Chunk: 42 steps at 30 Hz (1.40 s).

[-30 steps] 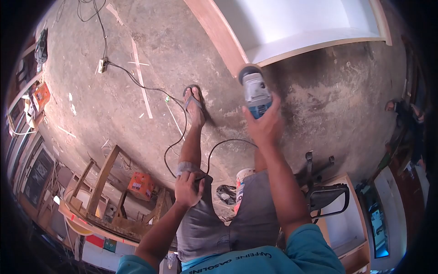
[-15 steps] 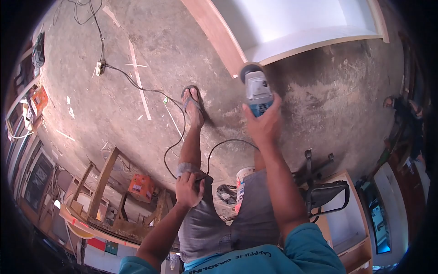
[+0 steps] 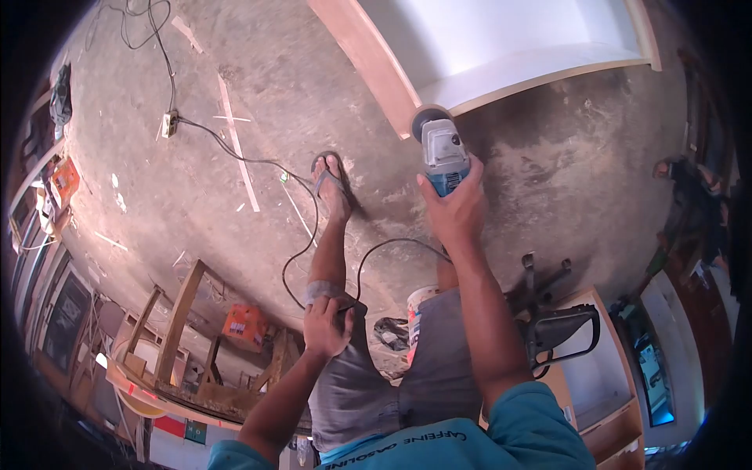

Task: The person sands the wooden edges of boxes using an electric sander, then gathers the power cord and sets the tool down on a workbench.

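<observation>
My right hand [image 3: 458, 210] is wrapped around the body of a blue and grey angle grinder [image 3: 445, 149]. Its round disc [image 3: 429, 119] is at the near corner of a wooden cabinet frame [image 3: 395, 102] with a white inside; the disc appears to touch the wood edge. My left hand [image 3: 325, 323] rests on my left knee, with the black power cord [image 3: 359, 274] running into it from both sides, pinned there between thumb and fingers. From the knee, one stretch of cord loops up toward the grinder, the other along the floor.
The cord leads across the concrete floor to a socket block [image 3: 170, 123]. Thin wood strips [image 3: 237, 149] lie about. A white bucket [image 3: 423, 296] stands between my legs. Left are a wooden frame [image 3: 178, 321] and an orange box [image 3: 245, 325]; right is a black chair [image 3: 560, 333].
The grinder's disc stays at the cabinet corner, with the tool only slightly shifted. The view has moved a little. My left hand remains on the knee with the cord.
</observation>
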{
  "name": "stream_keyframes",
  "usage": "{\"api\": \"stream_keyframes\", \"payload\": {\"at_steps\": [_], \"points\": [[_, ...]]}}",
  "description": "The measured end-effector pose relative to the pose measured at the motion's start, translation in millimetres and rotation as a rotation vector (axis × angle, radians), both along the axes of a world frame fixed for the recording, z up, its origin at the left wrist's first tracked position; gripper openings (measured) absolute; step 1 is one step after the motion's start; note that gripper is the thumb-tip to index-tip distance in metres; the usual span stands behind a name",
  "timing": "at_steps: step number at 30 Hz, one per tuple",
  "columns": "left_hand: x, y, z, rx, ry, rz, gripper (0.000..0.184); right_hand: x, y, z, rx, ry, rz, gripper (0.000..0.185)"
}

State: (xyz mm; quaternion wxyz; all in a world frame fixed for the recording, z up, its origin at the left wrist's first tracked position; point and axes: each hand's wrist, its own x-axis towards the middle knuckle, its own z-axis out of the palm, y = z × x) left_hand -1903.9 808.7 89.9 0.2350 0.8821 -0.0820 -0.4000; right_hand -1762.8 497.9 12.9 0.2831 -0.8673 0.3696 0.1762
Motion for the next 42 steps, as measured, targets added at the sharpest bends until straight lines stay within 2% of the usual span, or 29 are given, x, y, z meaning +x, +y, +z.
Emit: {"api": "stream_keyframes", "payload": {"at_steps": [2,5,9,12,18,21,24,27,30,36,42], "points": [[4,-2,1,-0.003,-0.014,-0.009,0.019,8,4,8,0.052,0.089,0.042,0.086],[11,1,4,0.034,-0.025,-0.023,0.019,16,28,4,-0.014,-0.075,0.2,0.085],[19,2,5,0.025,-0.022,-0.006,0.019,21,11,1,-0.025,-0.08,0.054,0.084],[27,-1,8,0.014,-0.035,-0.009,0.019,23,9,8,-0.019,0.005,0.034,0.083],[35,4,6,0.002,-0.019,-0.024,0.018,56,38,7,-0.012,-0.043,0.094,0.081],[43,6,3,-0.01,-0.025,-0.024,0.018,47,25,7,0.01,-0.021,0.032,0.081],[48,9,5,-0.042,-0.031,-0.004,0.018,9,20,0,-0.137,-0.061,0.159,0.084],[55,13,4,-0.04,-0.05,-0.016,0.019,7,26,8,-0.035,-0.103,0.079,0.083],[58,15,5,-0.045,-0.018,-0.025,0.019,34,37,15,0.062,0.102,-0.046,0.083],[67,20,5,-0.062,-0.042,-0.031,0.019,81,41,12,0.059,-0.014,0.0,0.079],[80,23,8,-0.075,-0.088,0.064,0.014,65,39,9,0.057,-0.077,-0.014,0.081]]}}
